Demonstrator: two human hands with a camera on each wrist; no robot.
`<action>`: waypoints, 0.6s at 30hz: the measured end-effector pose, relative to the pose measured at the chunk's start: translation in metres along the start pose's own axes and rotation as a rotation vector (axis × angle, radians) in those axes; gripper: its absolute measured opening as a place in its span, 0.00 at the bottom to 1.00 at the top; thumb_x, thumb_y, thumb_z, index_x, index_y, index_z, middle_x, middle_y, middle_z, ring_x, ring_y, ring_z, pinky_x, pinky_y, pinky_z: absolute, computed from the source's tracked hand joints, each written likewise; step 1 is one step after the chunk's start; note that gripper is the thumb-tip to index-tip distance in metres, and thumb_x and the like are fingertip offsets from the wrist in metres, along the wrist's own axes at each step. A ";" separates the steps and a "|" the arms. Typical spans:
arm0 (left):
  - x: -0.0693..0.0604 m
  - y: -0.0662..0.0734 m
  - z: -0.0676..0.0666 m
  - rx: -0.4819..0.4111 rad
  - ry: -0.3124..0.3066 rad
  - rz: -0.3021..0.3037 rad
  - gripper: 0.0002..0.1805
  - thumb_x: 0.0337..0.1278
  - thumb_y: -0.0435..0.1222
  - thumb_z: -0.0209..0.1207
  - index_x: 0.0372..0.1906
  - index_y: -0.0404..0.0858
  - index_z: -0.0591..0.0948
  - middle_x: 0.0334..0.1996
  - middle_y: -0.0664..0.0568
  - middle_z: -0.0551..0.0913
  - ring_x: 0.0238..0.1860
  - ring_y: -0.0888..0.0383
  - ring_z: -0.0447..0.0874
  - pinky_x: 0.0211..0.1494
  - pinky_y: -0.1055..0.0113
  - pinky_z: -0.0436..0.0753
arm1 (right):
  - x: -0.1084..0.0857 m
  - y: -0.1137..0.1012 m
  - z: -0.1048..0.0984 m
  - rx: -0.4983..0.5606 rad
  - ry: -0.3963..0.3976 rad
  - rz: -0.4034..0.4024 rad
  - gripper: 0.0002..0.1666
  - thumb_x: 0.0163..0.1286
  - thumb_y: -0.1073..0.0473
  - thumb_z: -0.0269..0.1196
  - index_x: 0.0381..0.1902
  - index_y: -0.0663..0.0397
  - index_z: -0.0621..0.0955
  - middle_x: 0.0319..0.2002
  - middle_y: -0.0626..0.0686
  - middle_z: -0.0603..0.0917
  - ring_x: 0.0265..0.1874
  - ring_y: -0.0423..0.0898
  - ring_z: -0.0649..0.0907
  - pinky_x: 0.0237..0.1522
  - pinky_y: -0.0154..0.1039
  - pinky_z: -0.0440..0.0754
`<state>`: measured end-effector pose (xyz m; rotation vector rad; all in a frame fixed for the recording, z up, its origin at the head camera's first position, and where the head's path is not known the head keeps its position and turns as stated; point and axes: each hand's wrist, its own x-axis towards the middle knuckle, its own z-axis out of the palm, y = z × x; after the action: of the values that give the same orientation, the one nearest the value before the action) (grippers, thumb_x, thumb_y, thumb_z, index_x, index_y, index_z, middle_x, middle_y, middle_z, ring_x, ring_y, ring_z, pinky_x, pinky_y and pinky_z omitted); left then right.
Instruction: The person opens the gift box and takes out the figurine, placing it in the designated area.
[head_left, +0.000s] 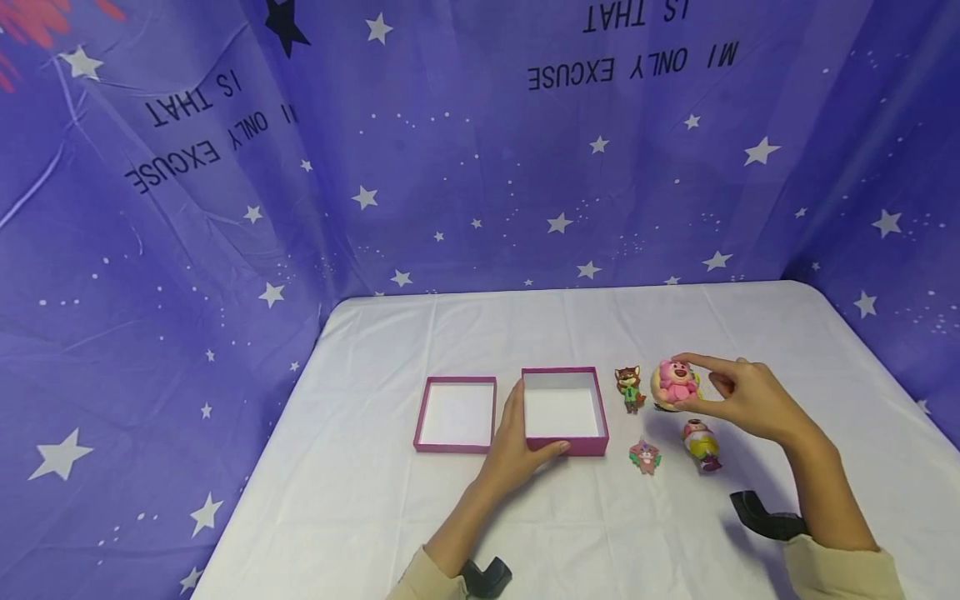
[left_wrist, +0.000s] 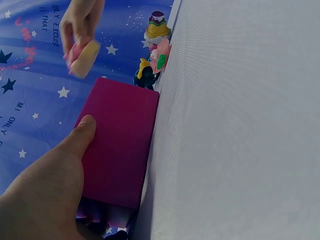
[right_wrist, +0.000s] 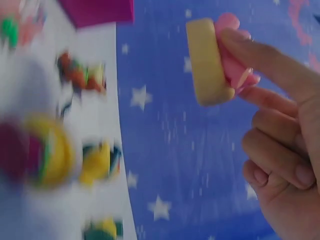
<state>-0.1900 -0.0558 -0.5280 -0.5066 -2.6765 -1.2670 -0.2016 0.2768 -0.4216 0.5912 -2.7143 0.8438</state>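
Note:
In the head view my right hand pinches a pink bear figurine between thumb and index finger. The bear has a pale yellow, round-edged back piece, seen side-on in the right wrist view, raised above the table. My left hand holds the near left corner of a magenta box, thumb along its front wall, fingers along its left side. The box is open-topped with a white inside. Right of it stand or lie a fox figurine, a small pinkish flat figure and a bear figurine in yellow.
A shallow magenta-edged lid lies left of the box, its white inside up. Yellow-and-teal figures are partly hidden behind the right hand in the head view. White cloth covers the table; a starry blue curtain surrounds it.

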 end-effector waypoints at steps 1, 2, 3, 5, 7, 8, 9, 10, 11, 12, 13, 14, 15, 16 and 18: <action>0.000 0.000 0.000 0.000 0.002 0.000 0.61 0.42 0.63 0.61 0.73 0.41 0.41 0.72 0.47 0.46 0.69 0.49 0.49 0.65 0.51 0.61 | -0.005 0.006 -0.004 0.000 -0.001 0.018 0.35 0.43 0.47 0.75 0.52 0.47 0.80 0.13 0.39 0.59 0.15 0.36 0.58 0.18 0.35 0.56; 0.000 0.000 0.000 -0.001 0.001 0.000 0.61 0.42 0.63 0.61 0.73 0.41 0.41 0.72 0.47 0.46 0.69 0.50 0.49 0.65 0.51 0.61 | -0.009 0.011 -0.009 0.000 0.001 0.042 0.35 0.43 0.48 0.76 0.52 0.46 0.80 0.13 0.40 0.59 0.15 0.36 0.58 0.18 0.35 0.56; 0.000 0.000 0.000 -0.002 0.000 -0.001 0.61 0.42 0.63 0.61 0.73 0.41 0.40 0.72 0.48 0.46 0.69 0.50 0.49 0.65 0.52 0.61 | -0.014 0.017 -0.012 0.001 0.000 0.061 0.35 0.43 0.48 0.76 0.52 0.46 0.80 0.13 0.40 0.58 0.15 0.35 0.58 0.17 0.35 0.56; 0.000 0.000 0.000 -0.009 -0.003 -0.005 0.61 0.42 0.63 0.61 0.73 0.42 0.40 0.72 0.48 0.46 0.69 0.49 0.50 0.65 0.51 0.61 | -0.024 0.029 -0.019 0.002 -0.013 0.099 0.34 0.44 0.48 0.75 0.52 0.45 0.80 0.13 0.40 0.58 0.14 0.34 0.57 0.14 0.35 0.55; -0.001 -0.001 0.001 -0.010 -0.007 -0.010 0.61 0.42 0.63 0.60 0.73 0.43 0.40 0.72 0.49 0.45 0.69 0.49 0.50 0.65 0.51 0.62 | -0.034 0.039 -0.024 0.005 -0.033 0.147 0.35 0.44 0.48 0.75 0.53 0.45 0.79 0.14 0.40 0.57 0.14 0.33 0.57 0.13 0.34 0.54; -0.001 -0.001 0.001 -0.012 -0.009 -0.010 0.60 0.42 0.63 0.60 0.73 0.43 0.40 0.72 0.49 0.45 0.69 0.49 0.50 0.65 0.51 0.62 | -0.038 0.045 -0.026 0.008 -0.042 0.164 0.35 0.44 0.48 0.75 0.53 0.46 0.79 0.14 0.39 0.57 0.14 0.33 0.57 0.12 0.34 0.54; -0.002 -0.001 0.001 -0.012 -0.009 -0.011 0.60 0.42 0.63 0.60 0.73 0.43 0.40 0.72 0.49 0.46 0.69 0.49 0.50 0.65 0.51 0.62 | -0.043 0.049 -0.028 0.012 -0.061 0.174 0.36 0.45 0.48 0.75 0.54 0.47 0.79 0.14 0.39 0.56 0.14 0.33 0.56 0.12 0.34 0.54; -0.002 -0.001 0.001 -0.012 -0.008 -0.008 0.60 0.42 0.63 0.60 0.73 0.43 0.40 0.72 0.48 0.46 0.69 0.48 0.51 0.65 0.51 0.62 | -0.047 0.054 -0.030 0.021 -0.078 0.185 0.36 0.45 0.48 0.75 0.54 0.47 0.79 0.14 0.39 0.56 0.14 0.32 0.56 0.11 0.33 0.54; -0.002 -0.002 0.001 -0.009 -0.006 -0.006 0.60 0.42 0.63 0.60 0.73 0.43 0.40 0.72 0.48 0.46 0.69 0.48 0.51 0.65 0.51 0.62 | -0.051 0.059 -0.031 0.029 -0.096 0.194 0.35 0.45 0.49 0.75 0.54 0.48 0.79 0.14 0.39 0.56 0.14 0.32 0.56 0.11 0.33 0.54; -0.002 -0.002 0.001 -0.012 -0.003 -0.003 0.60 0.42 0.63 0.61 0.73 0.43 0.40 0.72 0.48 0.46 0.69 0.48 0.51 0.64 0.51 0.63 | -0.055 0.064 -0.031 0.036 -0.115 0.203 0.35 0.45 0.50 0.75 0.54 0.50 0.79 0.14 0.39 0.55 0.13 0.32 0.56 0.11 0.32 0.54; -0.002 -0.002 0.001 -0.011 0.000 0.001 0.60 0.42 0.63 0.61 0.73 0.43 0.40 0.72 0.48 0.47 0.69 0.48 0.51 0.64 0.51 0.63 | -0.058 0.068 -0.032 0.045 -0.135 0.210 0.35 0.45 0.50 0.75 0.54 0.51 0.78 0.14 0.38 0.55 0.13 0.32 0.55 0.10 0.32 0.54; -0.001 -0.002 0.001 -0.014 0.003 0.004 0.60 0.42 0.63 0.61 0.73 0.43 0.40 0.72 0.47 0.47 0.69 0.48 0.51 0.64 0.51 0.63 | -0.061 0.072 -0.032 0.054 -0.156 0.220 0.35 0.45 0.51 0.75 0.53 0.52 0.78 0.14 0.38 0.55 0.13 0.32 0.55 0.10 0.31 0.54; -0.001 -0.002 0.001 -0.016 0.005 0.006 0.60 0.42 0.63 0.61 0.73 0.43 0.40 0.72 0.47 0.47 0.69 0.48 0.51 0.64 0.50 0.63 | -0.064 0.076 -0.032 0.056 -0.179 0.231 0.35 0.46 0.51 0.74 0.54 0.54 0.78 0.14 0.39 0.55 0.13 0.32 0.55 0.10 0.31 0.54; -0.001 -0.002 0.001 -0.015 0.005 0.009 0.60 0.42 0.63 0.61 0.73 0.43 0.40 0.72 0.47 0.46 0.69 0.48 0.51 0.64 0.50 0.63 | -0.066 0.079 -0.031 0.062 -0.199 0.244 0.36 0.46 0.51 0.74 0.54 0.56 0.78 0.14 0.39 0.55 0.13 0.32 0.55 0.10 0.30 0.54; -0.001 -0.002 0.000 -0.012 0.002 0.011 0.60 0.43 0.63 0.61 0.73 0.43 0.40 0.72 0.48 0.46 0.69 0.47 0.51 0.64 0.49 0.63 | -0.070 0.085 -0.031 0.068 -0.234 0.269 0.37 0.47 0.52 0.73 0.55 0.59 0.77 0.14 0.39 0.55 0.13 0.33 0.55 0.11 0.30 0.54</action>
<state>-0.1894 -0.0568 -0.5298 -0.5206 -2.6618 -1.2812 -0.1741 0.3799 -0.4617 0.3609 -3.0371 0.9889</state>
